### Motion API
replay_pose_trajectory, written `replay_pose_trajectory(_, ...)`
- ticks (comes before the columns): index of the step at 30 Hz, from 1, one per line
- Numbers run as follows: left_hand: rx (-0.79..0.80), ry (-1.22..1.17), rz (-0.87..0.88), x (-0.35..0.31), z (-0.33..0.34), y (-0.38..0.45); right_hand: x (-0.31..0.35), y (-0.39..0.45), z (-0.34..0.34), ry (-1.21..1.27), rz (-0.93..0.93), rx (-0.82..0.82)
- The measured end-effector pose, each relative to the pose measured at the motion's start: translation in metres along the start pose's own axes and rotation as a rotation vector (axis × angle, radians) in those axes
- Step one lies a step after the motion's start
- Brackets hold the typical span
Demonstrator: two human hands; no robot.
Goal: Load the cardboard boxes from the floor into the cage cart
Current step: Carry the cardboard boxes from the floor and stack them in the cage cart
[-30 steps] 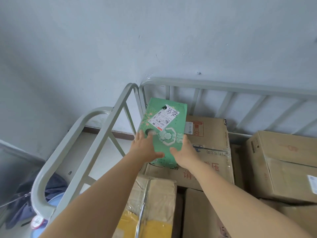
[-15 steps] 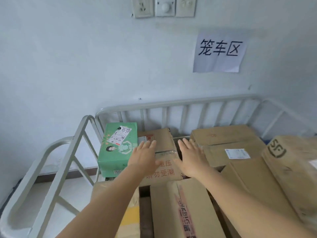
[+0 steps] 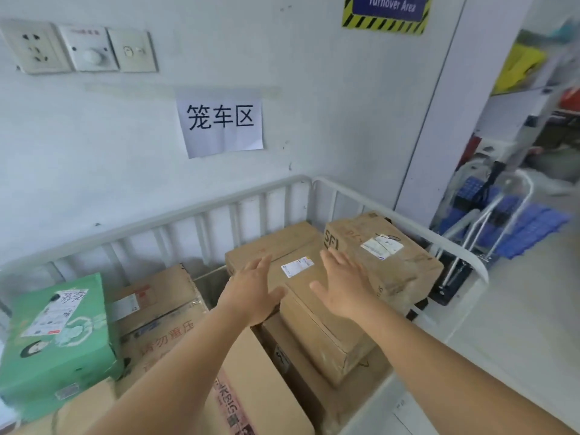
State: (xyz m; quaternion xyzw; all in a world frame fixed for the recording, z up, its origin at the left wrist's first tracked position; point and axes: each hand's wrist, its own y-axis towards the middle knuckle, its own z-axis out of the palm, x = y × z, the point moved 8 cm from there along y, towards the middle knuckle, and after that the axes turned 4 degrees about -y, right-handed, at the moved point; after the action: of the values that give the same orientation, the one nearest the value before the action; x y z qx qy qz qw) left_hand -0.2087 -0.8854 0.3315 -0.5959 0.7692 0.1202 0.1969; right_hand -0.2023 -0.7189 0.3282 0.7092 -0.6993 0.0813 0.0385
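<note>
Both grips are spread and hold nothing: left hand (image 3: 251, 293), right hand (image 3: 342, 287). They hover above the cardboard boxes (image 3: 317, 312) in the cage cart (image 3: 408, 224). A green box (image 3: 53, 350) sits at 9 o'clock.

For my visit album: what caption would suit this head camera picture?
Both hands, left and right, hover open over brown boxes in the cage cart, green box at left.

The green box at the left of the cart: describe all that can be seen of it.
The green box is printed cardboard by its look, with pale line art, a small cartoon face and a white shipping label with handwriting on its top face. It sits closed and slightly tilted at the cage cart's left end, resting on brown cartons and pressed against one at its right. Neither hand touches it; the left hand and right hand hover open over other boxes.
</note>
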Motion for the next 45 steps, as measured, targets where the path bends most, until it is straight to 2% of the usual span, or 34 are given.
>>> replay_pose_trajectory(6,0.094,-0.053,0.045,-0.065,0.041,0.035,-0.102,-0.001,-0.005,0.1,0.176,-0.007)
replay_pose_trajectory(11,0.166,-0.087,0.009,-0.105,0.093,0.076,-0.18,0.023,0.0,0.148,0.265,0.009)
replay_pose_trajectory(19,0.241,-0.113,-0.147,-0.148,0.169,0.16,-0.294,0.103,0.02,0.167,0.314,0.094)
replay_pose_trajectory(24,0.31,-0.183,-0.286,-0.162,0.203,0.194,-0.338,0.141,0.046,0.282,0.364,0.239)
replay_pose_trajectory(29,0.23,-0.375,-0.426,-0.15,0.211,0.206,-0.343,0.161,0.064,0.406,0.379,0.302)
replay_pose_trajectory(35,0.077,-0.599,-0.592,-0.109,0.204,0.203,-0.307,0.177,0.079,0.56,0.333,0.34)
replay_pose_trajectory(45,-0.104,-0.533,-0.626,-0.015,0.112,0.217,-0.191,0.246,0.067,0.612,0.186,0.299)
